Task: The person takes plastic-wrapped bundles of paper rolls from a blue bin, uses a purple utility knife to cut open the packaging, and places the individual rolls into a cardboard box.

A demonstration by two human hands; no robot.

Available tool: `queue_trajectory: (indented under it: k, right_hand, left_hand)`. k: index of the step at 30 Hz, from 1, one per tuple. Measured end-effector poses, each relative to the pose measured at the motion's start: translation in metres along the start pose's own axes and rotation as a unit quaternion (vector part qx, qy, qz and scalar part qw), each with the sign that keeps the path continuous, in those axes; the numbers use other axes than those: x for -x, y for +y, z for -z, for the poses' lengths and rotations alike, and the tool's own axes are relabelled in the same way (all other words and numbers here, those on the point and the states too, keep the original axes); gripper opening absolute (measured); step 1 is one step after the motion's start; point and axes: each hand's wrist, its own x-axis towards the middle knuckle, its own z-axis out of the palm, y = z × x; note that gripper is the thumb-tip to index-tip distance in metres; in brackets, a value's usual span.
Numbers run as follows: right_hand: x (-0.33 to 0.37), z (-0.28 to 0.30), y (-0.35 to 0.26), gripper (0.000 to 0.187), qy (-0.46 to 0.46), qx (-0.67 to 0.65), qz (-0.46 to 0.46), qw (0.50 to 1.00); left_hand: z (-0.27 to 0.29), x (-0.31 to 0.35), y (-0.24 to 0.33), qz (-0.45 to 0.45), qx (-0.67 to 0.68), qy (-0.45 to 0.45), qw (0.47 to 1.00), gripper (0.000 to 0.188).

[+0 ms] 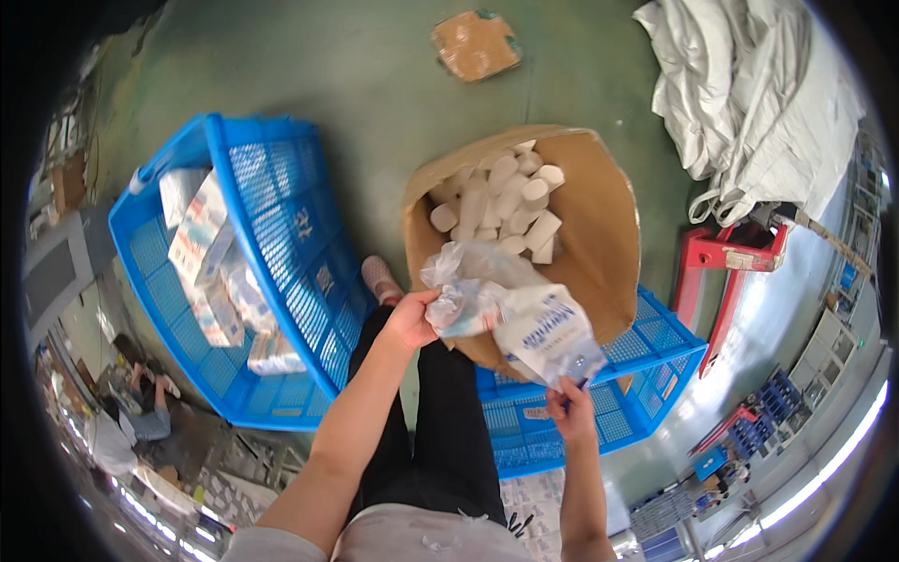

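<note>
My left hand [412, 321] is closed round the crumpled, clear end of a printed plastic bag [548, 332]. At the bag's other end, my right hand [569, 410] pinches a corner. The bag is white and see-through with blue lettering, and is stretched slantwise between both hands. It hangs over the near rim of a large brown cardboard container [599, 220]. Inside that container lies a heap of white rolls [506, 201], short cylinders piled at odd angles. Whether the bag itself holds anything cannot be made out.
On the left a tilted blue crate [281, 234] holds printed packs [201, 234]. Another blue crate [599, 412] is near my right hand. Flattened cardboard [476, 45] lies on the floor ahead. Right: white sacks [740, 94] and a red pallet jack [716, 253]. A person [140, 421] is far left.
</note>
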Motion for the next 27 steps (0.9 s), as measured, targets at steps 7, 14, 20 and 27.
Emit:
queue_trajectory:
  k: [7, 14, 20, 27]
  right_hand:
    - [0.095, 0.084, 0.014, 0.011, 0.169, 0.135, -0.007, 0.976]
    - [0.134, 0.113, 0.025, 0.014, 0.267, 0.193, 0.005, 0.944]
    - [0.137, 0.127, 0.012, 0.021, 0.294, 0.235, 0.023, 0.926]
    - [0.173, 0.169, -0.007, 0.029, 0.304, 0.234, 0.059, 0.922]
  left_hand:
    - [0.06, 0.13, 0.011, -0.101, -0.225, -0.04, 0.968, 0.024]
    - [0.17, 0.179, 0.141, -0.415, -0.194, 0.205, 0.865, 0.03]
    - [0.23, 0.142, 0.289, -0.494, 0.204, 0.172, 0.827, 0.077]
    - [0.192, 0.098, 0.381, -0.573, 0.38, 0.013, 0.726, 0.061]
